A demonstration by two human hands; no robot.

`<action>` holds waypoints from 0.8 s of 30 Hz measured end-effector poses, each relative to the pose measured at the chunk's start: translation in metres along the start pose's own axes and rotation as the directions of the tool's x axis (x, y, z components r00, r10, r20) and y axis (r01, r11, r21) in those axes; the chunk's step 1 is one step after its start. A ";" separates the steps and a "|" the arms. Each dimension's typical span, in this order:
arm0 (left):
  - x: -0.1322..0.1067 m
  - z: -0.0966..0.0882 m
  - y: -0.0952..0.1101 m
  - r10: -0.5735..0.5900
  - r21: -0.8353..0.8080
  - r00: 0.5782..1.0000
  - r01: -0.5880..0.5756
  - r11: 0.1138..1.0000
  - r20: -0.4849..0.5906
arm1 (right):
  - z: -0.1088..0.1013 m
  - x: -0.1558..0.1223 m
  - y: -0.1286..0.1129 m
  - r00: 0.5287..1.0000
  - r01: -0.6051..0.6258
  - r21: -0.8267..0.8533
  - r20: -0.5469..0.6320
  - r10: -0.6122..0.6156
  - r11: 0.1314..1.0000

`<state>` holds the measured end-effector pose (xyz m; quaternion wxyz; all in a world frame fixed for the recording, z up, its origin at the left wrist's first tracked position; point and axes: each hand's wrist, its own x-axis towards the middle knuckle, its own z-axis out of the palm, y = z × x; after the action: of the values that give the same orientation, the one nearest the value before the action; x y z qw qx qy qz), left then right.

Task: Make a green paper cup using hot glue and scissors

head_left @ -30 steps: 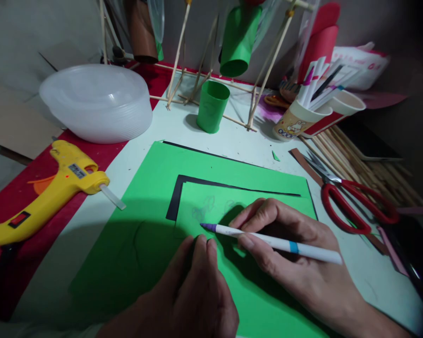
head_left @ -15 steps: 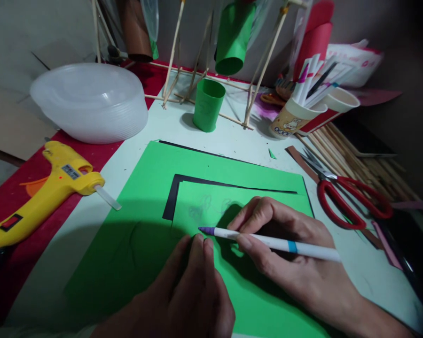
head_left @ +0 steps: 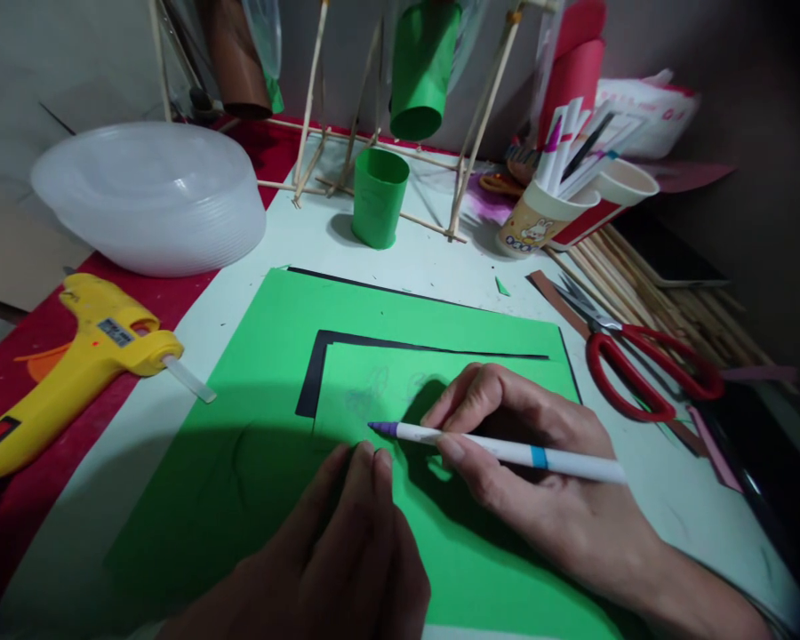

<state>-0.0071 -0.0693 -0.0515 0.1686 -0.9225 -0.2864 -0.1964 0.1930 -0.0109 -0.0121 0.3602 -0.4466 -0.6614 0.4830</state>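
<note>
A white marker [head_left: 507, 450] with a purple tip and a blue band lies in my right hand [head_left: 540, 471], gripped between thumb and fingers. Its tip points left, just above my left fingertips, over a small green sheet [head_left: 347, 373] with faint pencil sketches. My left hand [head_left: 347, 542] has its fingers bunched together at the lower edge of that area; whatever they may pinch is hidden. Beneath the small sheet is black paper [head_left: 312, 378], and under that a larger green sheet [head_left: 240, 356] with a dark curved line.
On the left are a yellow glue gun [head_left: 100, 347] and stacked clear plastic bowls [head_left: 153, 204]. A green paper cup [head_left: 379, 200] stands before a stick frame [head_left: 486, 124]. Red-handled scissors [head_left: 640, 364], a cup of markers [head_left: 533, 222] and wooden sticks [head_left: 680, 311] sit to the right.
The whole view has shifted slightly, so things appear a little further left. Both hands and the marker keep nearly the same pose over the green paper.
</note>
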 end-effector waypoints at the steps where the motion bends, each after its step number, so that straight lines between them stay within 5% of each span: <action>1: 0.000 -0.001 0.000 0.006 -0.001 1.000 -0.006 1.000 0.000 | 0.000 0.000 0.000 1.000 0.004 -0.006 0.001 -0.004 1.000; 14: -0.004 0.005 0.001 0.011 0.020 1.000 -0.012 1.000 0.017 | -0.001 -0.001 0.005 0.998 0.060 -0.013 -0.021 -0.060 0.998; 24: -0.006 0.010 -0.003 -0.034 -0.005 0.998 0.033 0.999 -0.057 | -0.019 0.001 0.023 0.962 0.033 0.455 -0.255 0.095 0.890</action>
<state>-0.0113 -0.0653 -0.0621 0.1713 -0.9120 -0.2964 -0.2259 0.2156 -0.0007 -0.0294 0.5336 -0.4224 -0.4673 0.5644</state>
